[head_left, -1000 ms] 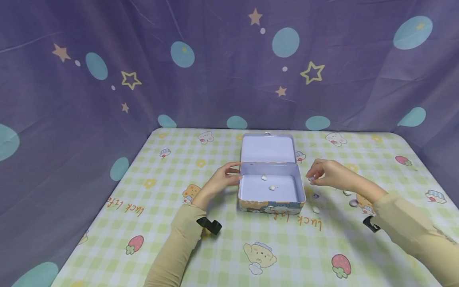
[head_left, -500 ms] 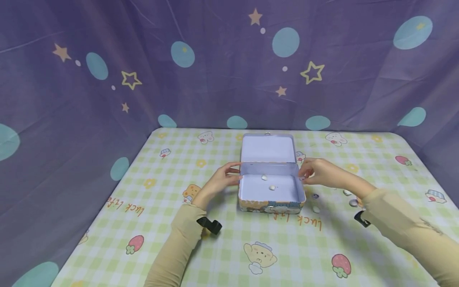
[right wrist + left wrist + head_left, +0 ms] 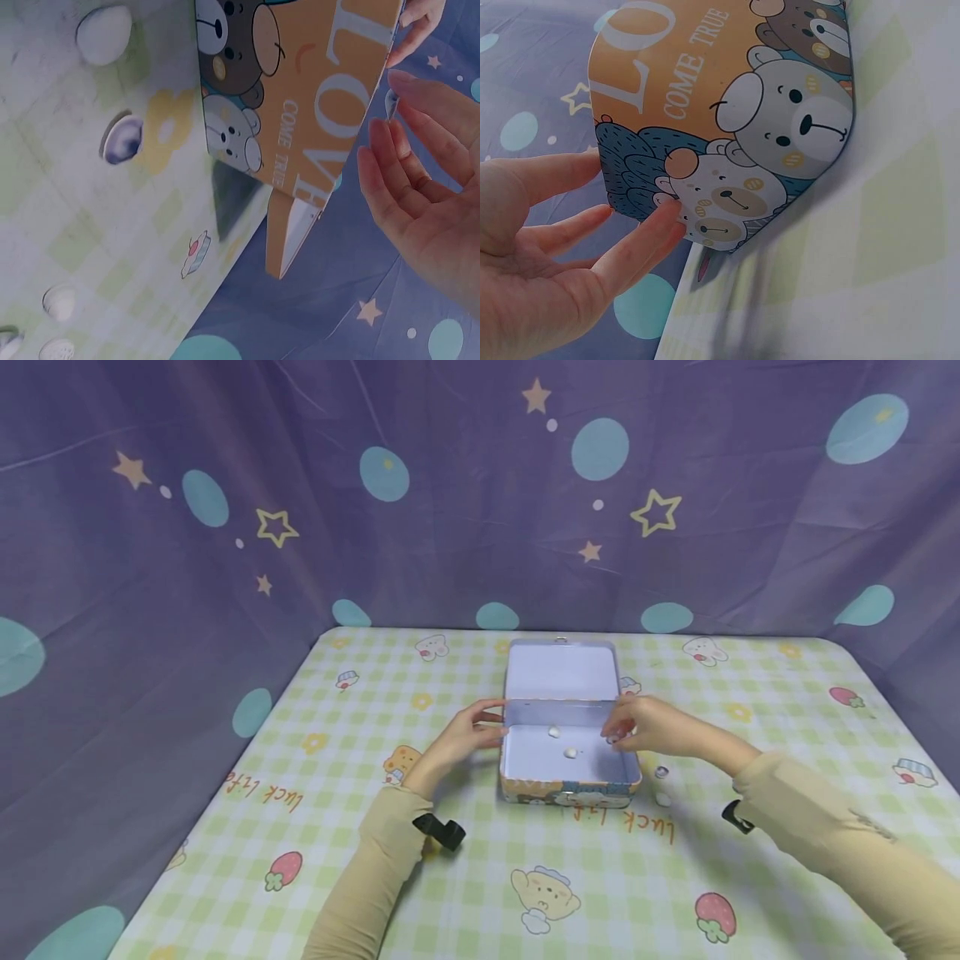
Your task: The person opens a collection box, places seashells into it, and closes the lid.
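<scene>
A tin box [image 3: 528, 791] printed with cartoon bears stands on the table, its lid [image 3: 561, 670] tipped back. Two small white seashells [image 3: 571, 752] lie on its floor. With fairly straight fingers, my left hand [image 3: 465, 739] touches the box's left wall; the left wrist view shows these fingertips against the printed side [image 3: 727, 195]. Over the right part of the box, my right hand [image 3: 656, 727] pinches a small seashell [image 3: 391, 103] between thumb and fingers. In the head view that shell is mostly covered by the fingers.
Several more shells lie on the table right of the box, including a purple-centred one [image 3: 122, 140] and a white one [image 3: 103, 36]. A checked cloth [image 3: 420, 893] covers the table. A purple curtain [image 3: 465, 527] hangs behind.
My right hand has moved left with the pinched seashell, from beside the box across its right rim to over the inside. My left hand has stayed at the box's left wall.
</scene>
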A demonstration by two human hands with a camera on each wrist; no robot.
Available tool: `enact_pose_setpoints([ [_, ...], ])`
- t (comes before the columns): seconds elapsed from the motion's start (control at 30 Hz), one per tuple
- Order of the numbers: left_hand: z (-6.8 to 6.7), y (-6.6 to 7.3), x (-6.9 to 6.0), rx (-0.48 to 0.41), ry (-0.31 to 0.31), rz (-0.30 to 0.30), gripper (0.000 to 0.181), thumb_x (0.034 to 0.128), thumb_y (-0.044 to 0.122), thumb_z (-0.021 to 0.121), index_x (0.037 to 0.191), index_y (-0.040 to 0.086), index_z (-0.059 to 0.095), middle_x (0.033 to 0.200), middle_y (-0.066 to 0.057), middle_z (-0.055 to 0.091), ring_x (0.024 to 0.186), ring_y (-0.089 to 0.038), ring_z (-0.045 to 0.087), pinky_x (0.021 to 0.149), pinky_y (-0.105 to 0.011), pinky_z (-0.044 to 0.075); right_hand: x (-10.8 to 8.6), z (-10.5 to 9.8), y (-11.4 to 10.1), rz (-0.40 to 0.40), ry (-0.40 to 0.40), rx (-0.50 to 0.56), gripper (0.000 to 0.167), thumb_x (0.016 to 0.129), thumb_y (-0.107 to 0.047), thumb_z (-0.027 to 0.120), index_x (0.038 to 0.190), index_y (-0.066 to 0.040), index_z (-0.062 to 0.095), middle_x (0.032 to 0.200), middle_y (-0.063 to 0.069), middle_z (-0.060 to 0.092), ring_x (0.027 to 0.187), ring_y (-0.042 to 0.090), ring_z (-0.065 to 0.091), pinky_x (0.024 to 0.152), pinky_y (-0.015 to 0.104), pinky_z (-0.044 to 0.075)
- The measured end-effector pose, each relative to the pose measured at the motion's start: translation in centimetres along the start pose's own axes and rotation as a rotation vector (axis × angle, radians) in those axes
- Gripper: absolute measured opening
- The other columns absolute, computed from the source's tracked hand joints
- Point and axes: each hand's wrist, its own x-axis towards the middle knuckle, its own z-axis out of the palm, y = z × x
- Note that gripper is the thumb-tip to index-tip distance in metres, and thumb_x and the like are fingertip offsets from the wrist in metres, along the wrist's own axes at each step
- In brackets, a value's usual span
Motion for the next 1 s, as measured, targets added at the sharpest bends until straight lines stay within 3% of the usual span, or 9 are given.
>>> enact_pose_setpoints([
  [0.13,-0.2,-0.5,0.3,-0.006,-0.003,0.004,0.052,0.0852,-0.002,0.053,0.133,-0.005,0.032,0.125,-0.034,0.036,0.106,-0.041,0.048,0.083,-0.033,0.052,0.4,0.4,-0.2,-0.007,-0.009,-0.001,0.014,0.07,0.002,0.067,0.083,0.001,0.066,0.08,0.001,0.055,0.071,0.012,0.056,0.064,0.028,0.055],
  [0.4,-0.4,-2.3,1.3,-0.019,0.008,0.022,0.053,0.0849,0.0,0.055,0.133,-0.001,0.034,0.124,-0.03,0.039,0.105,-0.039,0.05,0.083,-0.032,0.052,0.9,1.0,-0.5,0.024,-0.047,0.018,0.016,0.07,0.001,0.067,0.086,0.001,0.067,0.08,0.0,0.056,0.074,0.012,0.057,0.066,0.022,0.054],
  [1.0,-0.4,-2.3,1.2,-0.021,0.012,0.033,0.051,0.0853,0.001,0.054,0.133,0.0,0.035,0.122,-0.031,0.04,0.102,-0.034,0.052,0.083,-0.033,0.052,1.4,1.9,-0.4,0.0,-0.076,-0.011,0.015,0.07,0.0,0.068,0.085,0.001,0.067,0.079,0.002,0.054,0.07,0.012,0.053,0.059,0.019,0.051],
])
